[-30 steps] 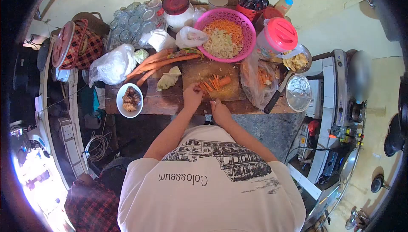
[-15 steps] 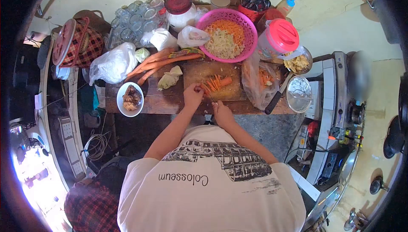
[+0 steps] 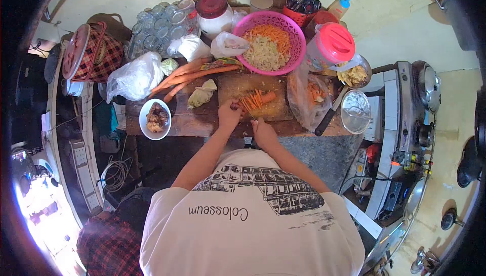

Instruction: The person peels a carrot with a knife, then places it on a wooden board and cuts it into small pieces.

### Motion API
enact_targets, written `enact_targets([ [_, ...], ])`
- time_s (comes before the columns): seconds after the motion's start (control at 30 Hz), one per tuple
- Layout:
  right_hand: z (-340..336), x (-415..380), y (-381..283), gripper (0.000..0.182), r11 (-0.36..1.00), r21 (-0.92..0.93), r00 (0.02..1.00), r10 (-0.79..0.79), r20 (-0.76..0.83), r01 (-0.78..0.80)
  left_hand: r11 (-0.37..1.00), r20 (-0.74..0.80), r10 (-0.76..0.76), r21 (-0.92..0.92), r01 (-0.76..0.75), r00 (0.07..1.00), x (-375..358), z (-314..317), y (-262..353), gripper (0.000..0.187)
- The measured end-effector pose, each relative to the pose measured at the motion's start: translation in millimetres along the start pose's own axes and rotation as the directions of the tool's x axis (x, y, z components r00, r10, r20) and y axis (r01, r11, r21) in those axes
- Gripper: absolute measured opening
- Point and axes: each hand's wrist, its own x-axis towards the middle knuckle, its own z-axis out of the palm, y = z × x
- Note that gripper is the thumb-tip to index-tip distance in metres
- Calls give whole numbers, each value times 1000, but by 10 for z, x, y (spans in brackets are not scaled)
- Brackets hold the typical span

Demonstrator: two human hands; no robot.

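My left hand [image 3: 231, 113] is closed at the left end of the sliced carrot [image 3: 256, 100]; what its fingertips pinch is too small to make out. The carrot lies on the wooden cutting board [image 3: 234, 85], partly cut into thin strips. My right hand [image 3: 260, 128] is wrapped round the handle of a thin knife, whose narrow blade reaches up beside the strips. Whole carrots [image 3: 190, 77] and a cabbage piece [image 3: 202, 94] lie left of the board. Behind it stands a pink basket [image 3: 299, 56] holding shredded carrot and cabbage.
On the left is a white bowl [image 3: 145, 125] of brown food. A plastic bag [image 3: 305, 111], a black-handled knife [image 3: 325, 121] and a metal bowl [image 3: 356, 112] are on the right. Glasses [image 3: 161, 24], a red-lidded jar [image 3: 212, 6] and a pink-lidded container [image 3: 336, 43] stand at the back.
My right hand has shifted slightly left and down at the carrot's near side. My left hand has barely moved.
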Motion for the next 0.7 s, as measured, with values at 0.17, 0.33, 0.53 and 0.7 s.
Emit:
enact_targets([
  [0.17,-55,-39,53,40,999,26,999,28,-27,-28,998,-14,-56,0,56,998,-22,8,88,18],
  [0.33,-80,-94,-10,40,999,31,1000,-13,9,13,1000,-40,-5,-27,4,999,-3,11,-21,21],
  [0.53,-101,-108,-20,40,998,46,999,-49,15,48,999,-45,-29,-18,28,999,-55,3,113,22],
  [0.7,-123,-114,-55,40,999,16,999,-37,11,37,999,-31,-10,-34,9,999,13,13,-50,21],
])
